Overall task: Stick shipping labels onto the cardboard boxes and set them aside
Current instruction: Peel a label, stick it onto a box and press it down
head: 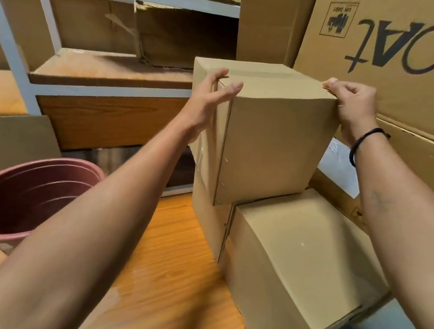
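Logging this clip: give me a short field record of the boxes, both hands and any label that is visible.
upper box: atop lower box, held at both top corners
left hand: straight fingers against its left side
right hand: fingers curled over its top right corner
label: none visible on faces shown
nearby: maroon tub at left

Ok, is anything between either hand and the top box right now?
Nothing visible. The left hand lies flat on the left side of the upper box, and the right hand grips its top right corner. The box sits on the lower box.
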Motion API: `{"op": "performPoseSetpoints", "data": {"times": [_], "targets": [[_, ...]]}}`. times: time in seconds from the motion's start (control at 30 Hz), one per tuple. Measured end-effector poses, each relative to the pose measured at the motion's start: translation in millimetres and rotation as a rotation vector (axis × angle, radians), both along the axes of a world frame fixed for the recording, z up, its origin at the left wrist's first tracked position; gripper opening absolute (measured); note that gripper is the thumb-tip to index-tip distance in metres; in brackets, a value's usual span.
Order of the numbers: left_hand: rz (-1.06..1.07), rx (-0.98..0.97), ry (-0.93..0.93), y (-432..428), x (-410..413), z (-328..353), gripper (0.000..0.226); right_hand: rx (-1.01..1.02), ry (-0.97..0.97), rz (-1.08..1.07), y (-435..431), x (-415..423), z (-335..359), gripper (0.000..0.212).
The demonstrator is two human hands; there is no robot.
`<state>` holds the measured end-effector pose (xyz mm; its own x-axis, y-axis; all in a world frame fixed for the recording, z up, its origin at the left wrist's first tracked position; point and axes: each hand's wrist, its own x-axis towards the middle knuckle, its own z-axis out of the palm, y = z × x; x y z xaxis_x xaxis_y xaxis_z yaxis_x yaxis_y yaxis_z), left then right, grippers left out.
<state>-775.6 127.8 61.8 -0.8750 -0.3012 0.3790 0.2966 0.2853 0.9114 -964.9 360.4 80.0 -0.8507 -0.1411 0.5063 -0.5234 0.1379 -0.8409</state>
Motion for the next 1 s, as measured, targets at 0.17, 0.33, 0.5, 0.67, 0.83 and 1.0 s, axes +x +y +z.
{"op": "performPoseSetpoints", "data": {"times": [0.17,0.33,0.5,0.67,0.83,1.0], "targets": [[0.025,-0.047,0.017,5.9,-15.7,-6.4,0.098,0.158,0.061,-0.050,6.5,-25.7,1.2,0.034],[0.177,-0.225,0.070,6.2,-9.6,-21.1,0.099,0.359,0.275,-0.064,9.7,-26.8,7.5,0.049],[0.317,-0.480,0.193,21.4,-0.5,-45.7,0.096,0.787,0.738,-0.073,11.7,2.0,-5.1,0.067],[0.295,-0.454,0.136,34.1,-12.7,-52.3,0.100,0.841,0.798,-0.088,12.0,-0.9,-22.1,0.073],[0.311,-0.478,0.066,49.8,-25.9,-43.0,0.102,0.816,0.727,0.003,18.8,-21.3,-15.6,0.075],[0.348,-0.471,0.010,45.8,-30.2,-66.8,0.107,0.795,0.740,0.033,15.9,-32.2,-14.8,0.066]]}}
